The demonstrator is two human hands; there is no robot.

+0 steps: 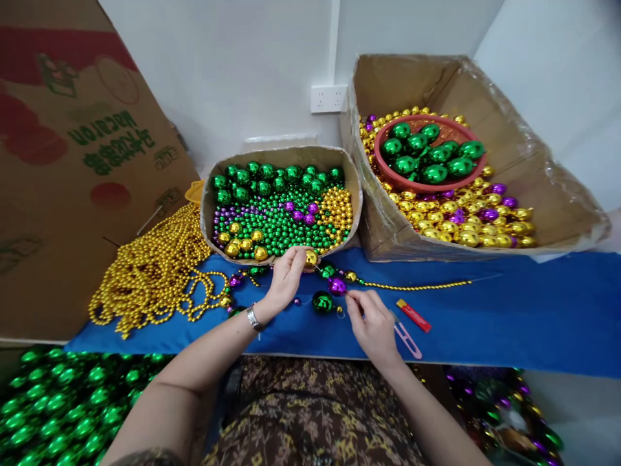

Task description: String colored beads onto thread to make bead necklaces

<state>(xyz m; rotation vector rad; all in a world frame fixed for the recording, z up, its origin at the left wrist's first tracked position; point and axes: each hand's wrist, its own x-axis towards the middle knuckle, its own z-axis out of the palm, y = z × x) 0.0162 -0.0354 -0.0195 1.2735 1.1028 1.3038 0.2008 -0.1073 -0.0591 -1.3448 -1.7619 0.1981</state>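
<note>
Bead string (328, 270) runs between the two hands, its middle partly hidden behind the left hand (287, 279), which pinches one gold ball (311, 258) between thumb and fingers. Thumb and finger of the right hand (371, 323) are closed together at the right edge of one large purple ball (336, 286); whether they grip the ball itself or its thread, I cannot tell. That ball sits just left of the right fingertips, and the gold one lies within the left grip.

Just below, one large green ball (323, 301) rests on the blue cloth (485, 323). Near the right hand lie one pink tool (408, 341), its upper end hidden by that hand, and one red stick with a yellow end (414, 315).

Behind the hands, a low cardboard box (359, 194) holds five loose purple balls, about six larger gold ones and smaller beads too many to count. Right of it, a tall carton (398, 77) contains one red bowl (381, 165) with roughly ten green balls, some overlapping. At left, heaped gold strands (155, 265) lie beside a printed carton (58, 213), cut off by the frame.
</note>
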